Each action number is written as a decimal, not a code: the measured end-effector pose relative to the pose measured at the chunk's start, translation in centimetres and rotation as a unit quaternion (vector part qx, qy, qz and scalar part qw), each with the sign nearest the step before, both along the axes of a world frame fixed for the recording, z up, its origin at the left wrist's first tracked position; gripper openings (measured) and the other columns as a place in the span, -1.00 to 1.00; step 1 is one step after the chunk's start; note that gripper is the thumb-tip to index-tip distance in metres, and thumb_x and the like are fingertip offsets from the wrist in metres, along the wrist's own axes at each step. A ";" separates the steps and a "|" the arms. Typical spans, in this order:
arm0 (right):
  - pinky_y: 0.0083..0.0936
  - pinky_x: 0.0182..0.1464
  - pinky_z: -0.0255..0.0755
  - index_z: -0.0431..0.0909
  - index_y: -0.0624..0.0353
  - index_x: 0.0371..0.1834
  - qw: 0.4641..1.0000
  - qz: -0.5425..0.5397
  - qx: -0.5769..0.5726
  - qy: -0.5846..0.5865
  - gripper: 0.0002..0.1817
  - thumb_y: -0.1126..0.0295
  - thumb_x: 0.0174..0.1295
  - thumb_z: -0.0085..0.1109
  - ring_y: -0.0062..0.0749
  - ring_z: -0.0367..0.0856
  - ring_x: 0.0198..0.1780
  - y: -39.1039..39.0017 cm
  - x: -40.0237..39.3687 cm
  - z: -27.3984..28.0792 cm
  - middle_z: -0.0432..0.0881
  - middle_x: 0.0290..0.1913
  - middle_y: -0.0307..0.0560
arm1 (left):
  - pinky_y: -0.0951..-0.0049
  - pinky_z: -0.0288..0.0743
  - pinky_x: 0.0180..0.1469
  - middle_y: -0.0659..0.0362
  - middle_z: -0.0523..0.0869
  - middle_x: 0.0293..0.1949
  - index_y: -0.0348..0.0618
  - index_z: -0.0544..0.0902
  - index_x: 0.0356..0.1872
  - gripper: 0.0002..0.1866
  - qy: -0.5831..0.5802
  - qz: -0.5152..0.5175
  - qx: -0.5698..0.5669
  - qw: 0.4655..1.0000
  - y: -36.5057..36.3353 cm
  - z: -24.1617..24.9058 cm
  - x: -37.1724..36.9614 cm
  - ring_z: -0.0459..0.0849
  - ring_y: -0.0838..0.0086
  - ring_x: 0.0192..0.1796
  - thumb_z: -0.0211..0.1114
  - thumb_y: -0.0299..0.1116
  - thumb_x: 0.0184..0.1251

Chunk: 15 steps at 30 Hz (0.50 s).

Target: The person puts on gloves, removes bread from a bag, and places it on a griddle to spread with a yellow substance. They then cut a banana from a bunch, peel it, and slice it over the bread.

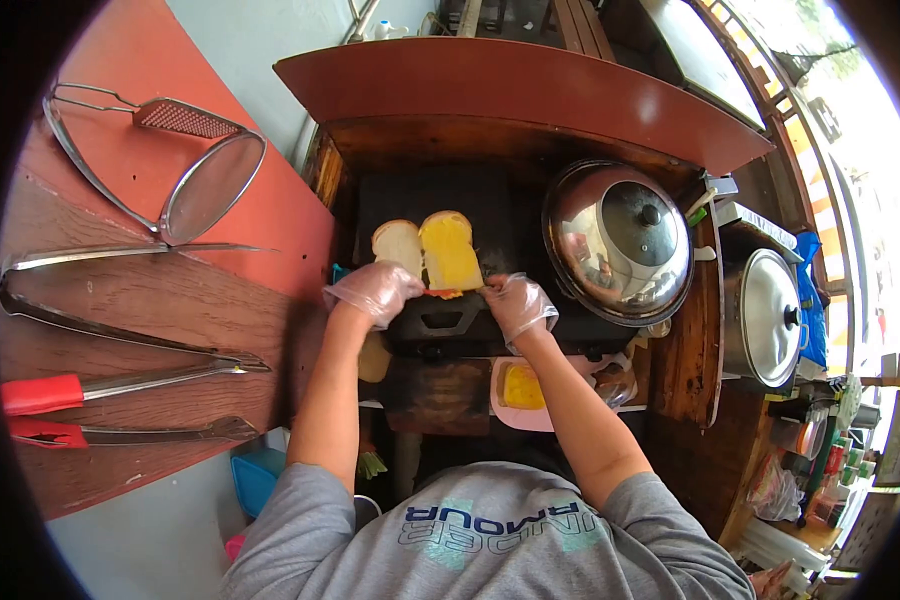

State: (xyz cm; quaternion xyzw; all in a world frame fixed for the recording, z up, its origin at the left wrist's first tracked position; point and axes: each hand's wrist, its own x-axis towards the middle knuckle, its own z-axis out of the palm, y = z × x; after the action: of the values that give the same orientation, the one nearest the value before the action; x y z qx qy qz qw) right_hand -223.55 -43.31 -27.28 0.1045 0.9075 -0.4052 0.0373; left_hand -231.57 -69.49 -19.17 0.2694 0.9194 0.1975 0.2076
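Two slices of bread lie side by side on the black griddle. The left one is a plain white slice; the right one is a yellow-topped bread slice. A thin red-orange strip shows under the yellow slice's near edge. My left hand, in a clear plastic glove, is closed with its fingertips at that slice's near left corner, covering the white slice's lower end. My right hand, also gloved, pinches at the near right corner. The fingertips are small and partly hidden.
A domed lidded pan stands right of the griddle, a lidded pot beyond it. Tongs and a strainer hang on the left panel. A pink tray holding a yellow block sits below my right forearm. A red ledge borders the far side.
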 end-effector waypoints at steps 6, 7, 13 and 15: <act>-0.16 -0.02 0.65 0.81 0.15 -0.06 1.000 0.009 -0.020 0.005 -0.69 0.17 0.35 0.31 0.07 0.81 -0.09 -0.6 0.2 1.1 0.82 -0.18 0.14 | 0.13 0.63 0.08 -0.06 0.82 -0.04 0.02 0.87 0.01 -0.75 0.062 0.144 0.030 0.987 -0.5 -1.2 -1.6 0.79 -0.03 0.03 0.30 -0.41 0.45; -0.16 -0.02 0.65 0.81 0.15 -0.06 1.000 0.012 -0.019 0.006 -0.69 0.17 0.35 0.31 0.07 0.81 -0.09 -0.7 0.2 1.6 0.82 -0.18 0.14 | 0.11 0.63 0.08 -0.07 0.82 -0.03 0.02 0.86 0.02 -0.75 0.030 0.144 -0.024 0.989 -0.3 -1.2 -1.4 0.78 -0.04 0.03 0.28 -0.39 0.47; -0.13 -0.03 0.64 0.80 0.16 -0.09 0.999 0.044 -0.004 0.010 -0.73 0.22 0.36 0.28 0.14 0.79 -0.11 -0.9 0.5 2.6 0.80 -0.20 0.18 | 0.08 0.63 0.06 -0.12 0.81 -0.08 -0.06 0.85 0.02 -0.77 0.024 0.104 -0.028 0.994 -0.4 0.7 2.8 0.78 -0.07 0.02 0.28 -0.34 0.52; -0.10 -0.04 0.64 0.79 0.16 -0.07 0.999 0.047 -0.009 0.007 -0.73 0.23 0.38 0.25 0.15 0.78 -0.12 -0.8 0.9 3.3 0.80 -0.21 0.17 | 0.01 0.64 0.03 -0.14 0.79 -0.07 0.14 0.81 0.14 -0.63 0.115 0.176 0.048 0.976 -0.7 -1.4 2.0 0.78 -0.10 0.01 0.24 -0.48 0.41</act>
State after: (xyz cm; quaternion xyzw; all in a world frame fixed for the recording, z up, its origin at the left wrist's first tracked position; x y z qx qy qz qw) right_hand -222.62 -44.13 -23.99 0.0583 0.9079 -0.4119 0.0512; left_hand -229.61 -70.18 -20.56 0.1337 0.9595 0.2430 0.0495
